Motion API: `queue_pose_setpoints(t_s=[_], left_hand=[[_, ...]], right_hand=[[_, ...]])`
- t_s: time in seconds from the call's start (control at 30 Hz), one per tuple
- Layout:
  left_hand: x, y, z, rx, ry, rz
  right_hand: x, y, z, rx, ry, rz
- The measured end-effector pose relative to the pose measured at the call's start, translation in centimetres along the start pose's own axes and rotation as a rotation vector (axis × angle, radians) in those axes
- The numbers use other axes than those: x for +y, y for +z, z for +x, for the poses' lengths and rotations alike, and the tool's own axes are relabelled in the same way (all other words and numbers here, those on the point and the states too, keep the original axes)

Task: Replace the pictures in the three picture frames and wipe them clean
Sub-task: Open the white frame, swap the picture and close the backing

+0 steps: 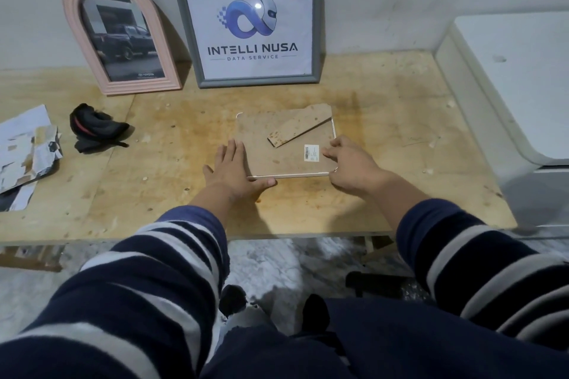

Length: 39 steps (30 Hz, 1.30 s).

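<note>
My left hand (pixel 234 168) lies flat, fingers straight, on the face-down picture frame (pixel 277 148) on the table (pixel 385 132); my right hand (pixel 348 163) pinches its right edge.

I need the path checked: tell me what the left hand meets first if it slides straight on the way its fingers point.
Probably nothing soon: the left hand points along the face-down frame's left edge toward the grey frame at the wall, likely first; depth is unclear.

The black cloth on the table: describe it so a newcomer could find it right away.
Start at the plywood table and go to the pink arched frame leaning on the wall at the back left. Just in front of it lies the black cloth, crumpled, beside torn papers. It is the only dark, soft thing there, with a red streak.
</note>
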<state>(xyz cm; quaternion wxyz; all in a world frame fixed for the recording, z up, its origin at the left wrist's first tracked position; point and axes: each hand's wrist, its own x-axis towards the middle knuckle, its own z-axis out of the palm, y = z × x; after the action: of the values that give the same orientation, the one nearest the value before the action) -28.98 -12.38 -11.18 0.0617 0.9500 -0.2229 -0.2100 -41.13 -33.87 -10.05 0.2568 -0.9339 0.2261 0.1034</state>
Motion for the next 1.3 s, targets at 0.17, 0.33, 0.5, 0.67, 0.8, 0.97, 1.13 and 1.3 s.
queue_pose_setpoints(t_s=[0.17, 0.33, 0.5, 0.67, 0.8, 0.97, 1.13, 1.3], left_hand=[[0.3, -0.5, 0.8, 0.060, 0.020, 0.094], [0.4, -1.0, 1.2, 0.104, 0.054, 0.122], [0.0, -1.1, 1.4, 0.105, 0.071, 0.111], [0.0, -1.2, 1.1, 0.098, 0.093, 0.202], [0.2, -1.9, 1.3, 0.042, 0.102, 0.287], [0.6, -3.6, 1.7, 0.010, 0.100, 0.280], [2.1, -5.5, 3.2, 0.033, 0.108, 0.455], [3.2, -5.5, 4.5, -0.034, 0.168, 0.336]], right_hand=[[0.4, 0.3, 0.1, 0.038, -0.011, -0.006], [0.6, 0.0, 0.9, 0.014, -0.053, -0.039], [0.4, -0.2, 1.1, 0.012, -0.026, -0.030], [-0.6, -1.5, 2.7, -0.164, 0.020, -0.220], [-1.0, -2.2, 3.6, -0.240, 0.030, -0.291], [-1.2, -3.5, 4.2, -0.269, 0.044, -0.312], [-0.8, -2.4, 4.7, -0.005, 0.054, -0.221], [-0.6, -0.9, 4.6, 0.031, 0.128, -0.098]])
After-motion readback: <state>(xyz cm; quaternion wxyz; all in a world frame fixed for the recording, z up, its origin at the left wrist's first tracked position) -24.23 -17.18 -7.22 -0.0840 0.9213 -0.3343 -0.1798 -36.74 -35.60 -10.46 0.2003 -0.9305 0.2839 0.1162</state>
